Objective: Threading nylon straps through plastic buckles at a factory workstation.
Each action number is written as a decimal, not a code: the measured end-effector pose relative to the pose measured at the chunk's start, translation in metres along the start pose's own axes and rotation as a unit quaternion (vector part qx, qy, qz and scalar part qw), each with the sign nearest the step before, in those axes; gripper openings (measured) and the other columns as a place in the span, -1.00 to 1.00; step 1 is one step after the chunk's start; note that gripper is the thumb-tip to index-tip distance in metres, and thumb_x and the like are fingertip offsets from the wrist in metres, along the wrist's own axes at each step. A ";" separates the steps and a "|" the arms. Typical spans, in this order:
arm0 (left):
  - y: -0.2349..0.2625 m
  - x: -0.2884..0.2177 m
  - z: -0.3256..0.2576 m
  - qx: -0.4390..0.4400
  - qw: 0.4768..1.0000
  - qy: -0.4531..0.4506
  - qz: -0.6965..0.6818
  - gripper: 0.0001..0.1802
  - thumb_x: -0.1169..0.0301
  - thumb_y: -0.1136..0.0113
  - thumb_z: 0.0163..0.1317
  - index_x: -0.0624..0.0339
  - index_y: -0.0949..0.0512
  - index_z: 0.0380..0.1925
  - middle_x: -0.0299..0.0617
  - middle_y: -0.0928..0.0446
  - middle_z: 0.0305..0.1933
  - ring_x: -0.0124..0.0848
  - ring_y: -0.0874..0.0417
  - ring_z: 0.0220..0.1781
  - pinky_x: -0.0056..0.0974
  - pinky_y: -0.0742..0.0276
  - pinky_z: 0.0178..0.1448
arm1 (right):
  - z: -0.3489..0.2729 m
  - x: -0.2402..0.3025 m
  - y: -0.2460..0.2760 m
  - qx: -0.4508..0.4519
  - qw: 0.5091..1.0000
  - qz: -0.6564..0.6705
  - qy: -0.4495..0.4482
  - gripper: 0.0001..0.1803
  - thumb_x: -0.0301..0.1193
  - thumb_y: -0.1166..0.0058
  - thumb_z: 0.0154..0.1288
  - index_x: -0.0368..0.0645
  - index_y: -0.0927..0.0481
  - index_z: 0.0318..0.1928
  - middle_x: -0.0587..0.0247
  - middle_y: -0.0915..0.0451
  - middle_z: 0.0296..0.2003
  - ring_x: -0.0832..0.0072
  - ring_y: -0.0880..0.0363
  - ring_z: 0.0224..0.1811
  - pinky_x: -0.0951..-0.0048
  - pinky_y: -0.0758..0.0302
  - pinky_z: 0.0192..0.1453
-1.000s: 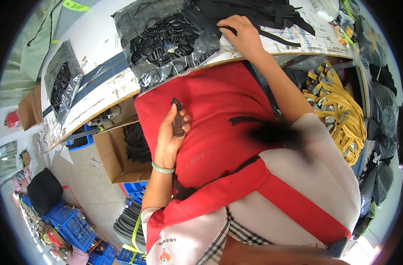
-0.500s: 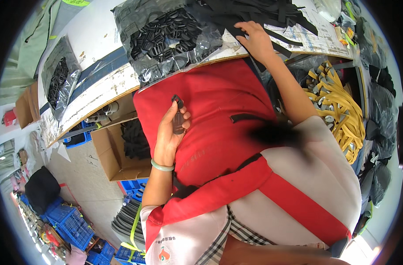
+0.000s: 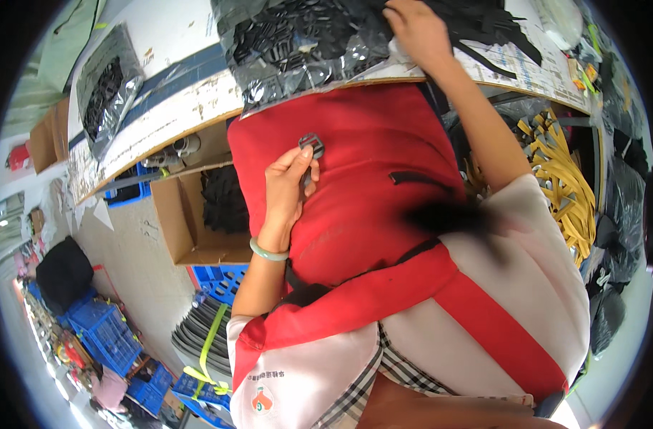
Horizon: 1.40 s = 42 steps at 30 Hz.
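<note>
My left hand (image 3: 287, 179) is in front of the red apron (image 3: 362, 171), pinching a black plastic strap buckle (image 3: 312, 146) between thumb and fingers. The buckle's slots face up. My right hand (image 3: 421, 32) reaches to the worktable's far part, at the top edge of the picture. Its fingers are bent on the black webbing straps (image 3: 483, 28), closed on a strap whose length is mostly hidden. Left of that hand, an opened clear bag (image 3: 269, 89) holds many black buckles (image 3: 290, 39).
The worktable (image 3: 176, 121) has a worn front edge. A smaller bag of black parts (image 3: 105, 93) lies at its left. Below stand a cardboard box (image 3: 176, 222) and blue crates (image 3: 105, 332). Yellow straps (image 3: 566, 186) hang at the right. A blurred dark shape (image 3: 448, 218) covers part of the apron.
My left hand has raised the buckle and turned it to show its slots. My right hand has moved farther up over the table, and a strap end near it no longer hangs over the edge.
</note>
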<state>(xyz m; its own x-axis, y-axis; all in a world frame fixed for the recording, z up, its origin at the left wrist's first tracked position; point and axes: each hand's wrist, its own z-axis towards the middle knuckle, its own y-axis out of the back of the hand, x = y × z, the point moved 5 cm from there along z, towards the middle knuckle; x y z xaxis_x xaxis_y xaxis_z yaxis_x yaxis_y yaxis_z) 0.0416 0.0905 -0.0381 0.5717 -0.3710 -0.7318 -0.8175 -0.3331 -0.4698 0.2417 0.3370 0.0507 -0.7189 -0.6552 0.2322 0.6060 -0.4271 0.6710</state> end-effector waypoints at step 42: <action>-0.007 -0.048 -0.025 -0.144 0.812 -0.430 0.367 -0.83 0.61 -0.30 0.08 0.31 -0.64 -0.27 -0.16 -0.49 -0.55 -0.44 -0.47 -0.55 -0.39 -0.39 -0.43 | -0.119 0.168 -0.010 0.366 0.402 0.678 -0.494 -0.78 -0.27 -0.09 0.35 -0.16 -0.54 -0.18 0.42 -0.50 -0.54 0.76 -0.38 -0.68 0.73 -0.30 -0.64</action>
<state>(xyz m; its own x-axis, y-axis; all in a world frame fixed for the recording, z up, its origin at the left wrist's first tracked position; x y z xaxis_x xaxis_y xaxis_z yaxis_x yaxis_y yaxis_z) 0.0213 0.0889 0.0131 -0.4229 0.1395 -0.8954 -0.7955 -0.5304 0.2931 0.1555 0.1570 -0.0014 0.1010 0.7460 0.6583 0.6666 0.4405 -0.6014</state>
